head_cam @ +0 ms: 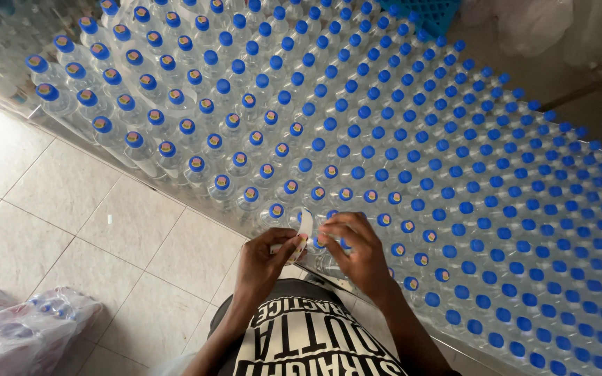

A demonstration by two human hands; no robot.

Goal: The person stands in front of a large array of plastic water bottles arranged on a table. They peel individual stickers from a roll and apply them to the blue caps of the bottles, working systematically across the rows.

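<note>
Working at the near edge of a huge block of clear plastic bottles (357,132), both hands meet low in the centre of the frame. The left hand (267,252) pinches a curling white strip of small seals (305,228) between thumb and fingers, keeping it close so pieces come off easily. The right hand (352,245) is closed around the blue cap (320,243) of the nearest bottle, fingers curled over its top, apparently steadying it. Caps at the upper left carry a round sticker; those toward the right are plain glossy blue. Pale floor tiles (64,202) fill the left, and shrink-wrapped bottle packs (15,327) lie at lower left.
</note>
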